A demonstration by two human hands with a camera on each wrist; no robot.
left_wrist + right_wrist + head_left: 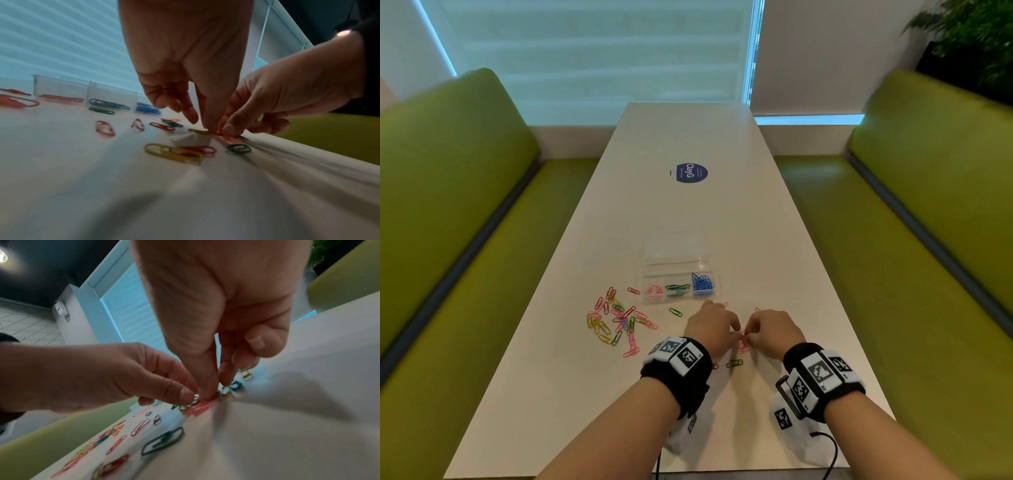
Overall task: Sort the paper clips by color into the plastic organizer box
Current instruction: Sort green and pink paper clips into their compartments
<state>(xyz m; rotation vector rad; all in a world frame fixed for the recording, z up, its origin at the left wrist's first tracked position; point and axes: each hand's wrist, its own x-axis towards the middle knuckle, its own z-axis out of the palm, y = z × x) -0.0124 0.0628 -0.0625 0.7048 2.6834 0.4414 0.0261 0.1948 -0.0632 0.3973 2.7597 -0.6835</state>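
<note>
Fingertips of both hands meet over a small cluster of pink wire paper clips point(743, 346) near the front of the long white table point(722, 212) in the head view. Both the left hand point(712, 329) and the right hand point(774, 330) curl their fingers down onto that cluster. Beyond them sits the clear plastic organizer box point(678, 286), its lid open toward the far end, with pink clips in the left compartment, green in the middle and blue clips point(702, 283) in the right. A scattered pile of mixed coloured paper clips point(618, 323) lies to the left of the box, and a single green paper clip point(734, 363) lies between the wrists. A round blue sticker point(691, 173) is farther up the table, flanked by green padded benches point(448, 205).

From the left wrist, the left hand point(185, 56) pinches down with thumb and forefinger on a red-looking clip point(218, 133) at the table surface, while the right hand point(287, 91) pinches the same spot from the other side. A yellow paper clip point(174, 153) lies nearer the camera.

From the right wrist, the right hand point(222, 305) and left hand point(102, 376) pinch together at the pink cluster point(202, 407); which clip each holds cannot be told.
</note>
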